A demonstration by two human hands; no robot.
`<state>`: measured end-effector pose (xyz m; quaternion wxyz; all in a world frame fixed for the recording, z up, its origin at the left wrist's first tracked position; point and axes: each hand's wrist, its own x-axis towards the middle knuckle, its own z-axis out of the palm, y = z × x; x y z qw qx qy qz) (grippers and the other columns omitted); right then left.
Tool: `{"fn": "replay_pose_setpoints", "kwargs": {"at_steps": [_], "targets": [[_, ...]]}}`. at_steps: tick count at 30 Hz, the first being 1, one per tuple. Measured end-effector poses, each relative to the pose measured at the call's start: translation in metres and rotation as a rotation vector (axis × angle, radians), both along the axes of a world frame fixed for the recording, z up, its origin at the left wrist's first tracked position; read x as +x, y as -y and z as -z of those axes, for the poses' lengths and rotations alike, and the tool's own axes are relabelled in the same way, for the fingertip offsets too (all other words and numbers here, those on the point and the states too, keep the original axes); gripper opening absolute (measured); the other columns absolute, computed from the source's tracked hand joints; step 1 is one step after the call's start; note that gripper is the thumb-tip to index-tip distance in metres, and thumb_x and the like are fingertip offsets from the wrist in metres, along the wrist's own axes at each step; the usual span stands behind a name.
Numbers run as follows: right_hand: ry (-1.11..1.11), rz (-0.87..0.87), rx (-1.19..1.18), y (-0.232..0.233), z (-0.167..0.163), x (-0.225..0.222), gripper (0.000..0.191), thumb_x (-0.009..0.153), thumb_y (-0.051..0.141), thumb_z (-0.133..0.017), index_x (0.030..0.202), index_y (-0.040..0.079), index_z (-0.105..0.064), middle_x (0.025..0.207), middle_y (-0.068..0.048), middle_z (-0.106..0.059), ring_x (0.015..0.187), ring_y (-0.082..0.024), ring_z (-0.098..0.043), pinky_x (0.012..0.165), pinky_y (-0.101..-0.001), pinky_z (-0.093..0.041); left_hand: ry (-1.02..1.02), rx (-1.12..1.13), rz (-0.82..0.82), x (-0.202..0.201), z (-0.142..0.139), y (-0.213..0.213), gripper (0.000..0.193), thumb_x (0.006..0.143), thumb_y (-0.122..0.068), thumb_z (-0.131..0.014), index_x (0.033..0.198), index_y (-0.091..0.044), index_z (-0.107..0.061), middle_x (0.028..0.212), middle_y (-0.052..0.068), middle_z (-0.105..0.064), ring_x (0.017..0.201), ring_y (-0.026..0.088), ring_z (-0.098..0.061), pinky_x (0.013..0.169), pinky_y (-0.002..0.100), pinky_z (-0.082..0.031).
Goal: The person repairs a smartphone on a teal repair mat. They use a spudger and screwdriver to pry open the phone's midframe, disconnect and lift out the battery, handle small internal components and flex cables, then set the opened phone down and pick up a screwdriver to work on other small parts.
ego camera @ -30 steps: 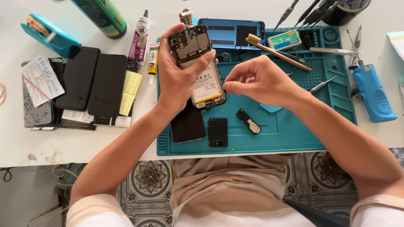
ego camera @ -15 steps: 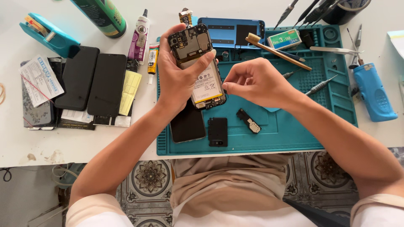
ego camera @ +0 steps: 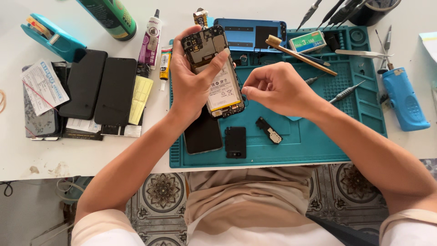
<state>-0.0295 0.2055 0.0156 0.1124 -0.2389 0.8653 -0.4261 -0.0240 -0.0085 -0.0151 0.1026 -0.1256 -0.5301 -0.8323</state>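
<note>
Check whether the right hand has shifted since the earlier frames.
Yes, slightly: the right hand now sits a little lower against the teal mat, its fingertips close beside the opened phone.

The right hand (ego camera: pixel 277 89) now sits slightly apart from the opened phone (ego camera: pixel 214 70), its pinched fingertips (ego camera: pixel 246 91) just off the right edge of the battery, where a second ago they lay against the phone's lower part. The left hand (ego camera: pixel 191 82) holds the phone a little more upright, so more of the battery face shows. The thumb (ego camera: pixel 218 59) now lies across the board above the battery.
</note>
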Motion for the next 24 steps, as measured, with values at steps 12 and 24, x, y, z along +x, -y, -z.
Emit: {"fn": "replay_pose_setpoints", "kwargs": {"at_steps": [12, 24], "targets": [[-0.153, -0.050, 0.022, 0.0007, -0.0035, 0.0051, 0.014, 0.090, 0.015, -0.071, 0.092, 0.001, -0.075, 0.061, 0.000, -0.065, 0.054, -0.005, -0.060, 0.052, -0.0217, -0.049, -0.007, 0.034, -0.014, -0.0003, 0.0018, 0.0004, 0.052, 0.098, -0.003, -0.077, 0.137, -0.003, -0.044, 0.109, 0.011, -0.071, 0.093, 0.017, -0.075, 0.085, 0.033, -0.065], [-0.169, -0.062, 0.030, 0.0030, -0.0052, 0.0060, 0.014, 0.089, 0.014, -0.072, 0.089, 0.001, -0.074, 0.060, -0.002, -0.065, 0.053, -0.007, -0.061, 0.052, -0.0234, -0.049, -0.019, 0.007, -0.032, 0.0021, -0.0014, 0.0019, 0.051, 0.096, -0.005, -0.081, 0.133, -0.004, -0.046, 0.107, 0.010, -0.071, 0.091, 0.018, -0.075, 0.081, 0.034, -0.067]]}}
